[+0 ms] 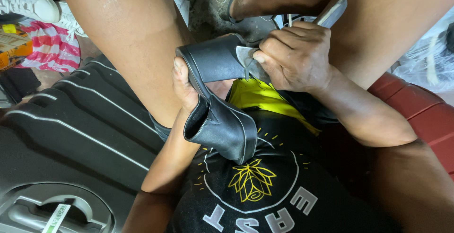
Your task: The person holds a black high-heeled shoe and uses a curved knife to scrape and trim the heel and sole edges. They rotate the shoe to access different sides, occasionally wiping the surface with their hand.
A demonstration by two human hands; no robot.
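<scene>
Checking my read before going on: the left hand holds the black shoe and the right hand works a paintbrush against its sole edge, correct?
Not quite. The head view shows the right hand gripping a metal blade, not a paintbrush, against the black shoe. The left hand does hold the shoe.

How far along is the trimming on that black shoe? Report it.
Done: the black shoe has its leather upper formed and joined to the sole. In hand: the left hand braces it against the lap, while the right hand presses a knife to the sole's edge at the front. Left: how much edge remains uncut cannot be told; the far side is hidden.
</scene>
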